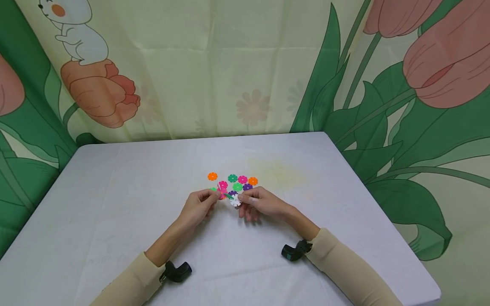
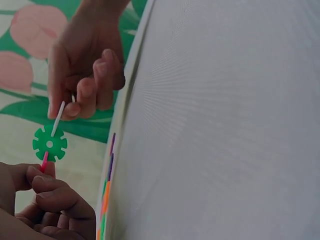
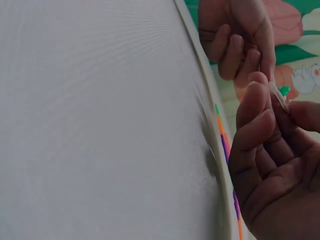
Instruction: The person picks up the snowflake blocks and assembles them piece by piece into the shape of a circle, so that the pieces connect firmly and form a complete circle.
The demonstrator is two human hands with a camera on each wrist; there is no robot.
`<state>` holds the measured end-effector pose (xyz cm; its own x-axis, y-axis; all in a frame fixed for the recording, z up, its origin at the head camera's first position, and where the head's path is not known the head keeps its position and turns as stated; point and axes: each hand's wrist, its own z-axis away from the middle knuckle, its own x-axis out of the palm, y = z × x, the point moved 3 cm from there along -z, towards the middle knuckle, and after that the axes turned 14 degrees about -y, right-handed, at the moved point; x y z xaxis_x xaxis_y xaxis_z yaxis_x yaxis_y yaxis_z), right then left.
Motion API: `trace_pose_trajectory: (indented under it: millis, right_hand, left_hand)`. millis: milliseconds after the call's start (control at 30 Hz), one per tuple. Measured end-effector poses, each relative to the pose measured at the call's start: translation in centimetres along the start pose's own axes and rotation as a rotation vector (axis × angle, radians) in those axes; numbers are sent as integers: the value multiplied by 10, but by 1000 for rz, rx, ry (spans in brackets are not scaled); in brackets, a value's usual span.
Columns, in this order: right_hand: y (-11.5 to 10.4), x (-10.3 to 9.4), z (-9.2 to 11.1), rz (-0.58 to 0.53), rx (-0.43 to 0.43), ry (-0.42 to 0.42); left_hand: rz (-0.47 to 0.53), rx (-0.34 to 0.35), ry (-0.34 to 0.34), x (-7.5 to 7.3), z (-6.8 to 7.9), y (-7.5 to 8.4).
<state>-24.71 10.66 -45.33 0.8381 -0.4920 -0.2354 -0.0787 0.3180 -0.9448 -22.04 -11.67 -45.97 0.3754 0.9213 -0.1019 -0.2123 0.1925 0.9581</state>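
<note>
Over the middle of the table my left hand pinches a pink notched disc by its edge. A green notched disc is slotted onto it, with a round hole in its centre. Opposite, my right hand pinches a white notched disc between thumb and finger, its other fingers loosely bent. In the left wrist view the white disc is edge-on and meets the green disc's rim; how deeply they interlock I cannot tell. The right wrist view mostly hides the pink disc behind fingers.
Several loose notched discs lie flat just beyond the hands: an orange disc, a dark green disc, a purple disc and others. A white cloth covers the table. A printed curtain hangs behind its far edge.
</note>
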Motion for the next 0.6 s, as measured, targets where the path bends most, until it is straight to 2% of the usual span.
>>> trace_pose_trajectory:
  millis: [200, 300, 400, 600]
  right_hand:
    - [-3, 4, 2, 119, -12, -62]
    - [-2, 4, 2, 127, -21, -57]
    - [-3, 2, 2, 107, -33, -33]
    - [-4, 1, 0, 50, -46, -12]
  left_hand:
    - [-3, 1, -1, -1, 1, 1]
    - [-5, 9, -25, 0, 1, 1]
    - [-27, 37, -77, 2, 1, 2]
    - [-148, 95, -196, 6, 3, 2]
